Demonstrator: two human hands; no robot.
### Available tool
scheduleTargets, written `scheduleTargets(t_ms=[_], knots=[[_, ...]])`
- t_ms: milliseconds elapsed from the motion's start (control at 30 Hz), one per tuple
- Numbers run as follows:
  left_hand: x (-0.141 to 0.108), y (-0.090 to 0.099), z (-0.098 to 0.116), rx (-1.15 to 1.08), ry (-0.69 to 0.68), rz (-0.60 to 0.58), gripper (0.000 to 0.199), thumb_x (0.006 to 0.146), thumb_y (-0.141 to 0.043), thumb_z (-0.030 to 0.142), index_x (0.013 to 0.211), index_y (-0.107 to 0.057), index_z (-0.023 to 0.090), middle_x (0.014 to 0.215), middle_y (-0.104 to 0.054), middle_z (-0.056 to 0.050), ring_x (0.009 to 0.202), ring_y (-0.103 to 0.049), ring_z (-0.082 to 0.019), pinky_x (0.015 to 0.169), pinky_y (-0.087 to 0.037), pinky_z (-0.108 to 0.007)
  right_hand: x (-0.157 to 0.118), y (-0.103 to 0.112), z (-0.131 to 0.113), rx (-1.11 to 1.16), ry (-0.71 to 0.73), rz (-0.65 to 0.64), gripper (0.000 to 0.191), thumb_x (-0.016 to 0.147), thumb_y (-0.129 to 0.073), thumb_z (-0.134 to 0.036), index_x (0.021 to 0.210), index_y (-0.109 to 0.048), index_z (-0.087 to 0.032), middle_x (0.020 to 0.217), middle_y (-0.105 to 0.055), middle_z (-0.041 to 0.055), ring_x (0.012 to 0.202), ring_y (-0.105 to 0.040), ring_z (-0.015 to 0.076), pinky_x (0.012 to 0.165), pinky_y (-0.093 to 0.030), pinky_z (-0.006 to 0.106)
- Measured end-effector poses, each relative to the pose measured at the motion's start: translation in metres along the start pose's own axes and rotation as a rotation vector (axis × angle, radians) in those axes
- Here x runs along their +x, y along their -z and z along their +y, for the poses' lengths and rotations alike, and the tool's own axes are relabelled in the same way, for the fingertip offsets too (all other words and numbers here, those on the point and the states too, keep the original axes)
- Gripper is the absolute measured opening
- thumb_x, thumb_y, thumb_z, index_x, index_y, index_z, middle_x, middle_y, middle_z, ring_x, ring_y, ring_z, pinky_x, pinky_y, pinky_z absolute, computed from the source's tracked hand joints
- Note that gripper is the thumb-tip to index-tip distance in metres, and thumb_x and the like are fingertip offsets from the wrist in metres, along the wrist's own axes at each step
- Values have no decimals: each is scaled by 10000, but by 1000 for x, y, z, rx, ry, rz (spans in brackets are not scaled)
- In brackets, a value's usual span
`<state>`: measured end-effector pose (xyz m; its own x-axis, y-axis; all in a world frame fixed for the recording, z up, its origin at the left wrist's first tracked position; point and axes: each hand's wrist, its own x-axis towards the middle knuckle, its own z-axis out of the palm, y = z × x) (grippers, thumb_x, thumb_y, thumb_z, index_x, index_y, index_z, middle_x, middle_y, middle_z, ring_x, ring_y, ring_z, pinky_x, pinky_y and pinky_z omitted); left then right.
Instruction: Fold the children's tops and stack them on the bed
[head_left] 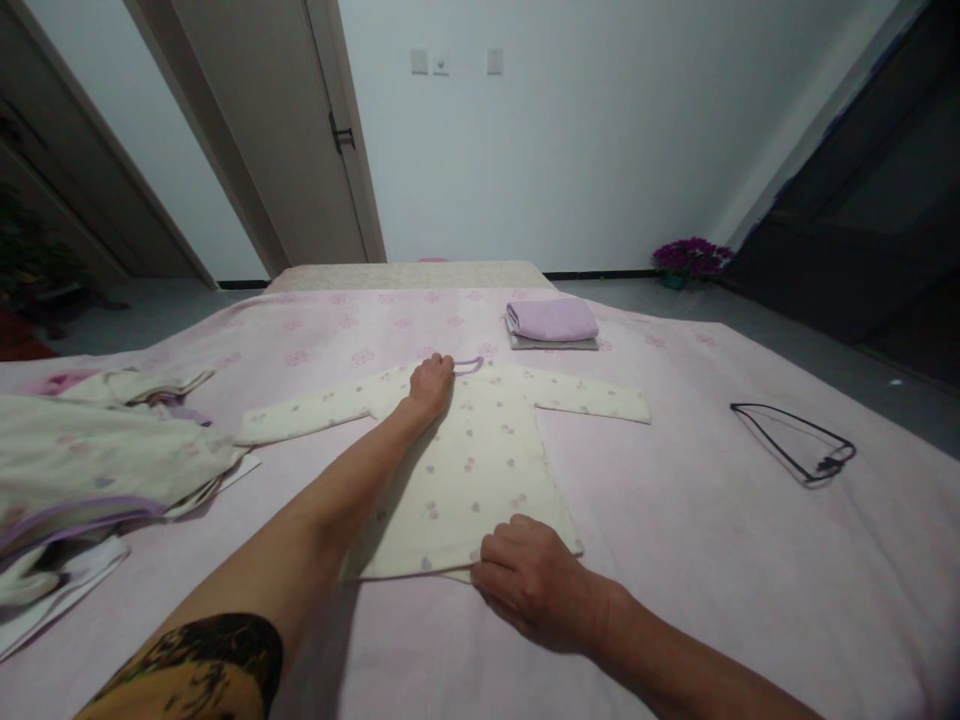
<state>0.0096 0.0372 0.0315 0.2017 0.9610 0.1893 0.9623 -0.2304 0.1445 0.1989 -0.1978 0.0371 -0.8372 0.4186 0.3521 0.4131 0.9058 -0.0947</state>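
A cream long-sleeved child's shirt (480, 450) with small printed motifs lies spread flat, its lilac-trimmed neck away from me and both sleeves stretched sideways. My left hand (432, 385) is closed on the shirt at the left side of the neckline. Down at the bottom hem, right of its middle, my right hand (525, 580) has its fingers curled round the fabric edge. A bit of the under layer shows below the hem beside that hand. The fingertips of both hands are hidden.
A pink flowered sheet (660, 520) covers the surface. Heaped clothes (97, 450) lie at the left, touching the left cuff. A folded lilac garment (553, 320) rests on a grey folded piece at the back. A black wire hanger (795, 440) lies at the right.
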Motion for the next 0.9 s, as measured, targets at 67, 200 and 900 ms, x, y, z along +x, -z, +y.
scheduleTargets(t_ms=[67,200,900], knots=[[-23,6,8,-26,-46,13,301,978,-459,225,1262,-542,168,1253,-568,-165,1092,-588,-289,913,-486,-423,-2,-1,2,45,-38,-6,139,916,-487,-155,805,-562,-193,759,-537,20,677,-418,177,639,-280,347],[-101,14,21,-212,-334,-31,318,990,-472,310,1285,-539,209,1282,-583,-113,1084,-602,-245,957,-487,-398,-6,-5,6,103,-58,-19,85,843,-508,-157,838,-581,-200,777,-542,28,697,-431,188,659,-295,349],[-186,23,-8,-169,-714,-222,656,976,-461,545,1554,-301,279,1645,-215,-132,1515,-183,-334,1204,-177,-556,-20,23,27,230,-351,-156,219,669,-485,-59,761,-625,-199,775,-611,15,732,-539,160,677,-358,285]])
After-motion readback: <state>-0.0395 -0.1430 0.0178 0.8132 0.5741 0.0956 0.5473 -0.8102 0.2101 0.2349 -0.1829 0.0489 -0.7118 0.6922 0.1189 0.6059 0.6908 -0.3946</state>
